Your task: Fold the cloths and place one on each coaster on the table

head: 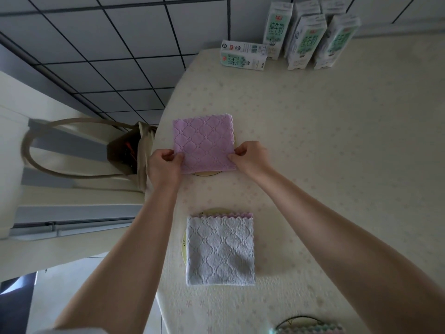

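L hand [165, 165], R hand [251, 156] pinch pink cloth [203, 143], prob. on coaster [206, 174].

3 cloths: pink cloth [203, 143], grey cloth [220, 250], third cloth [310, 330] cut off at the bottom edge. 3 coasters: far coaster [207, 174], middle coaster [184, 247], near coaster [298, 318]. 1 lying carton [243, 55]; 5 standing cartons [307, 42], the back 2 unclear. 1 bag [125, 150]. 2 hands: left hand [165, 162], right hand [250, 157]. 1 table [337, 153].
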`<control>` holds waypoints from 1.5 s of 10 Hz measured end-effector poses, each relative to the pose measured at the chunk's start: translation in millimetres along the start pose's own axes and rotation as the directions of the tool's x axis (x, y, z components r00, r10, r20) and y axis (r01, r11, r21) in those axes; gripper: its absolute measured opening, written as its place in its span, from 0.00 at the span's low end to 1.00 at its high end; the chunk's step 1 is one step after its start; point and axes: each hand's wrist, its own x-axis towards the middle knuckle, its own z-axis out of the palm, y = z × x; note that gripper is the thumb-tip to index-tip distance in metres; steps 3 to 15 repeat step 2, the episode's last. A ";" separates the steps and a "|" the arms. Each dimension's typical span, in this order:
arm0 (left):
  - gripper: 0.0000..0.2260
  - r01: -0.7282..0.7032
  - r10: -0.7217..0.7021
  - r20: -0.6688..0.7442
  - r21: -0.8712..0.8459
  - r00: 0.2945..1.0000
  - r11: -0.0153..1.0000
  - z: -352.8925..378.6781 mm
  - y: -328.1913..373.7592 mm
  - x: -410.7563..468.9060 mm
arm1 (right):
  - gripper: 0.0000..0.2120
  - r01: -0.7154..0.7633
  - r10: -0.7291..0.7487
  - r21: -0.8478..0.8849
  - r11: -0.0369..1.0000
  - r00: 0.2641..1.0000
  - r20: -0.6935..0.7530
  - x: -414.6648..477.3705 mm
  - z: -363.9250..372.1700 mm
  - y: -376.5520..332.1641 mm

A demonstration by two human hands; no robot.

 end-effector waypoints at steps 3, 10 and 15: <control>0.13 -0.014 0.012 0.014 0.183 1.000 0.983 -20.6 -9.2 -22.2 | 0.09 -0.004 0.007 -0.146 0.989 1.000 0.017 -21.3 -10.6 18.6; 0.13 -0.014 0.012 0.014 0.183 1.000 0.983 -20.6 -9.2 -22.2 | 0.09 -0.004 0.007 -0.146 0.989 1.000 0.017 -21.3 -10.6 18.6; 0.13 -0.014 0.012 0.014 0.183 1.000 0.983 -20.6 -9.2 -22.2 | 0.09 -0.004 0.007 -0.146 0.989 1.000 0.017 -21.3 -10.6 18.6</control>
